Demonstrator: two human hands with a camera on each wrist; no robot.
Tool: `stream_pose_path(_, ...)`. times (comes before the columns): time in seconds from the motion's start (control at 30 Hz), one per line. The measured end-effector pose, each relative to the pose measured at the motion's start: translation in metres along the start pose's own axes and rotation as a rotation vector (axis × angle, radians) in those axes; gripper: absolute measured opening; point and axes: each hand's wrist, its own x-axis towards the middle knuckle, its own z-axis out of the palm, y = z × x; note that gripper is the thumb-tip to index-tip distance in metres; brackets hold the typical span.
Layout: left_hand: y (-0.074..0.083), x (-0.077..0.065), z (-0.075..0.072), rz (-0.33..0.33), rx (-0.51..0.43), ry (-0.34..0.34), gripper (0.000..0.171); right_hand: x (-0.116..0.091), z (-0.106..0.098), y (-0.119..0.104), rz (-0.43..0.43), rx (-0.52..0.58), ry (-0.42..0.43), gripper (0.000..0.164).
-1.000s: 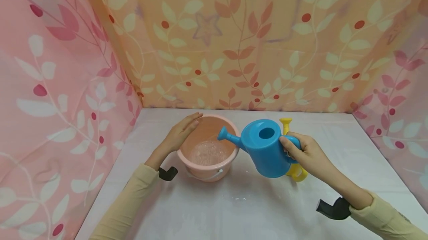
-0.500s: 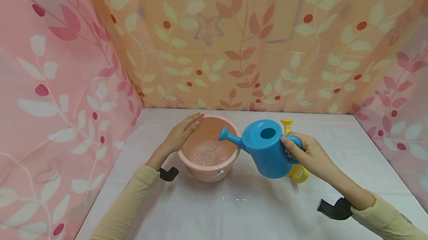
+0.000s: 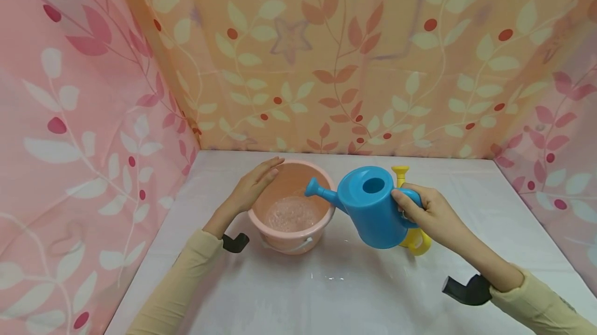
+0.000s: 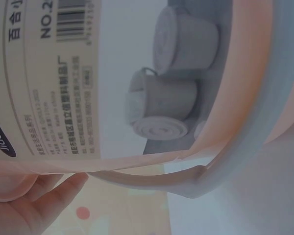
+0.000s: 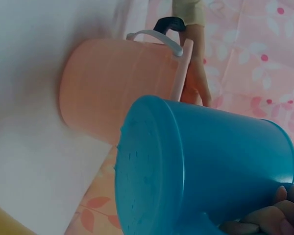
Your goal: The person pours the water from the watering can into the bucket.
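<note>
A pink bucket [image 3: 291, 241] with a white handle stands on the white table, rippled, bubbly water inside. My left hand [image 3: 252, 185] rests at its left rim with fingers extended; the left wrist view shows its fingertips against the bucket's labelled side. With my right hand [image 3: 434, 214] I grip the handle of a blue watering can [image 3: 370, 215], its fingers curled round it. The can hangs above the table, right of the bucket, its spout reaching over the bucket's right rim. Drops cling to the can's underside [image 5: 142, 166] in the right wrist view. No stream from the spout can be made out.
Behind the blue can stands a yellow watering can [image 3: 416, 241], mostly hidden. Small wet spots [image 3: 333, 277] glisten on the table [image 3: 289, 304] in front. Floral curtains [image 3: 289, 91] enclose the table at the back and both sides.
The head view has shifted very slightly. Both hands, the blue watering can and the bucket keep their places; only the ripples in the bucket's water differ.
</note>
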Motion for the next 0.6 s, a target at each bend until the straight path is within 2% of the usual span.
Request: stream_pose_path(0.6,-0.0011,-0.0003,0.0000,-0.002,0.000,0.004,0.046,0.0012,-0.0022,-0.0013,-0.005,0.012,-0.022,0.028)
